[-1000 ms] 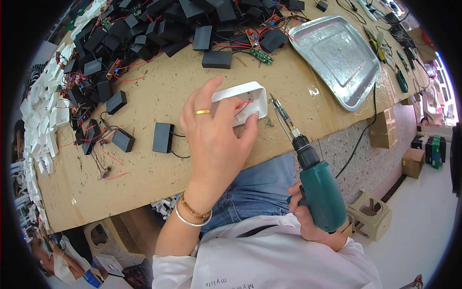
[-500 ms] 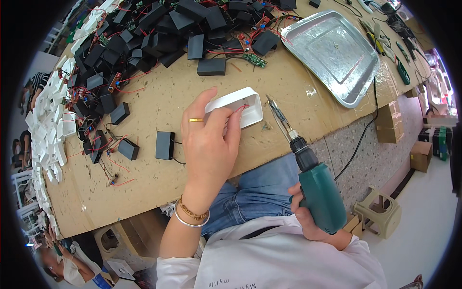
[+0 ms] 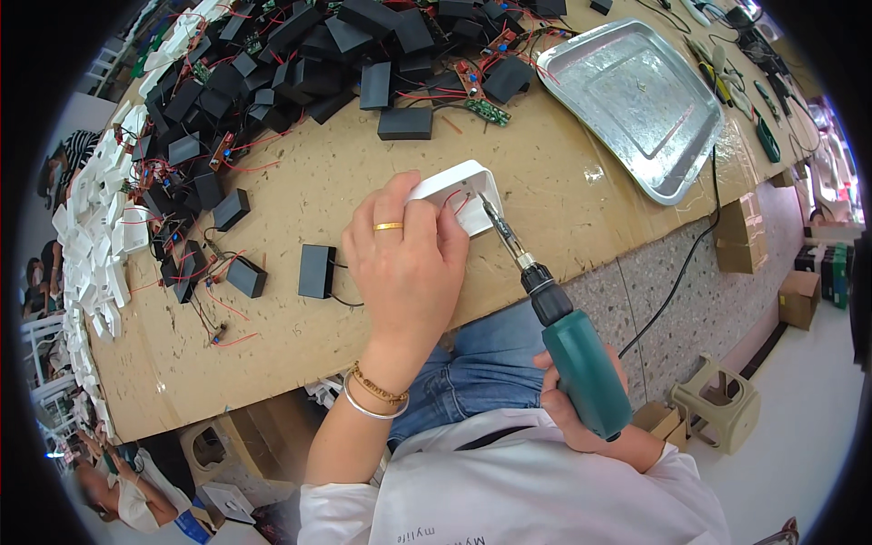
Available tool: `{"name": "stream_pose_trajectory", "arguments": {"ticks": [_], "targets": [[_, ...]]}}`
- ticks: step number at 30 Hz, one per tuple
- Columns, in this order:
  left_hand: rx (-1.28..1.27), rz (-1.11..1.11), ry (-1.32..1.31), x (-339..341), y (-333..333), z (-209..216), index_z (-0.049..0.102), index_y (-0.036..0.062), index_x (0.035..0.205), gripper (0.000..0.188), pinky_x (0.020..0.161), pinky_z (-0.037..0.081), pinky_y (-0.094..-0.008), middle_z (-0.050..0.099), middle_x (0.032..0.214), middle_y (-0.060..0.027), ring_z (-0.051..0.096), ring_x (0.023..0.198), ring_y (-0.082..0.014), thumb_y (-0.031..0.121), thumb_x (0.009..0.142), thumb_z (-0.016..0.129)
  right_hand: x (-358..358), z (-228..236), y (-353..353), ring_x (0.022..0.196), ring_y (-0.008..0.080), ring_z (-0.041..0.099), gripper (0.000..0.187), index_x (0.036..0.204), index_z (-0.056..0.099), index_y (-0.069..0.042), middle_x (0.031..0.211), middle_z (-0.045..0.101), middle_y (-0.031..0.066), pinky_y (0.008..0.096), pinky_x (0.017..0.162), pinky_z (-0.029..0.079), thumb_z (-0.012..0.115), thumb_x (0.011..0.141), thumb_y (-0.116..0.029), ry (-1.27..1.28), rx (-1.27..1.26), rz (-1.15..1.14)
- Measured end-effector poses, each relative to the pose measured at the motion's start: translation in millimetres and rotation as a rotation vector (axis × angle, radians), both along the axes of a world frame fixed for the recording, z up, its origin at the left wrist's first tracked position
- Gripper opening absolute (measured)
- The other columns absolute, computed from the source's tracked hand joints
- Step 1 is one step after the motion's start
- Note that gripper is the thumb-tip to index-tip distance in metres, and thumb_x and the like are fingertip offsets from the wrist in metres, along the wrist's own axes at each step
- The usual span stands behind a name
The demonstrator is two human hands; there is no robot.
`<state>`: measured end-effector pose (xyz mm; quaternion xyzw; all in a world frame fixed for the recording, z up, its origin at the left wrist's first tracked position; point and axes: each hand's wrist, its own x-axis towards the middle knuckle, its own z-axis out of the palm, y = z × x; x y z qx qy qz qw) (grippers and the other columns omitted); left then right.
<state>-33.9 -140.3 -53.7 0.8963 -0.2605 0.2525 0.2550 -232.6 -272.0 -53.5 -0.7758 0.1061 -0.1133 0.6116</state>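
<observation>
My left hand (image 3: 404,259) is closed around a small white plastic box (image 3: 447,178) with an open side, held over the cardboard-covered table. Thin red wires (image 3: 453,194) show inside the box, close to my fingertips. In my right hand (image 3: 563,409) is a green corded electric screwdriver (image 3: 586,372), its black collar and slender metal bit pointing up and left. The tip (image 3: 487,203) overlaps the box's open side; whether it touches anything inside cannot be made out. A black rectangular case (image 3: 316,271) with black leads lies left of my left hand.
Black cases (image 3: 354,36) with red wires and circuit boards are heaped at the far left. White plastic parts (image 3: 95,245) line the left edge. A metal tray (image 3: 672,186) and pliers (image 3: 713,82) lie at the right. The screwdriver's cord (image 3: 677,286) hangs beside the table; a stool (image 3: 718,400) stands below.
The screwdriver has moved left and slightly down, bringing its tip from beside the white box to its open side. My left hand has shifted slightly right, its fingers folded closer over the box.
</observation>
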Motion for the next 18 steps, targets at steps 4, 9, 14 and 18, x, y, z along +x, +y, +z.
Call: {"name": "stream_pose_trajectory", "arguments": {"ticks": [4, 9, 14, 18], "targets": [[0.048, 0.027, -0.109, -0.4, -2.2, 3.7, 0.060, 0.0053, 0.082, 0.013, 0.086, 0.040, -0.0424, 0.057, 0.119, -0.0077, 0.055, 0.102, -0.0292, 0.011, 0.075, 0.070, 0.7, -0.4, 0.4, 0.068, 0.0106, 0.059, 0.052, 0.113, 0.052, 0.000, 0.084, 0.064, 0.0048, 0.0255, 0.060, 0.047, 0.082, 0.076, -0.019, -0.003, -0.009, -0.013], [-0.006, 0.000, -0.093, 0.4, -5.2, 7.8, 0.062, 0.0054, 0.082, 0.011, 0.086, 0.040, -0.0417, 0.056, 0.119, -0.0078, 0.055, 0.103, -0.0290, 0.011, 0.077, 0.070, -0.2, 0.8, 0.0, 0.068, 0.0109, 0.059, 0.050, 0.112, 0.052, 0.000, 0.084, 0.063, 0.0048, 0.0257, 0.061, 0.047, 0.081, 0.077, -0.020, 0.019, 0.025, -0.022], [-0.043, -0.012, -0.024, -0.6, -6.5, 2.8, 0.062, 0.0047, 0.083, 0.011, 0.086, 0.041, -0.0418, 0.056, 0.119, -0.0081, 0.054, 0.104, -0.0294, 0.010, 0.078, 0.070, 0.6, 0.5, -0.5, 0.069, 0.0114, 0.059, 0.049, 0.112, 0.052, 0.000, 0.084, 0.063, 0.0048, 0.0265, 0.062, 0.047, 0.081, 0.077, -0.019, 0.024, 0.029, -0.028], [-0.029, -0.004, -0.034, 0.4, -8.0, 1.5, 0.061, 0.0040, 0.084, 0.013, 0.085, 0.042, -0.0428, 0.056, 0.118, -0.0077, 0.054, 0.102, -0.0297, 0.010, 0.077, 0.070, 1.4, -0.2, -0.3, 0.068, 0.0115, 0.058, 0.050, 0.112, 0.052, -0.001, 0.084, 0.063, 0.0048, 0.0266, 0.062, 0.047, 0.081, 0.077, -0.019, 0.010, 0.016, -0.027]]}}
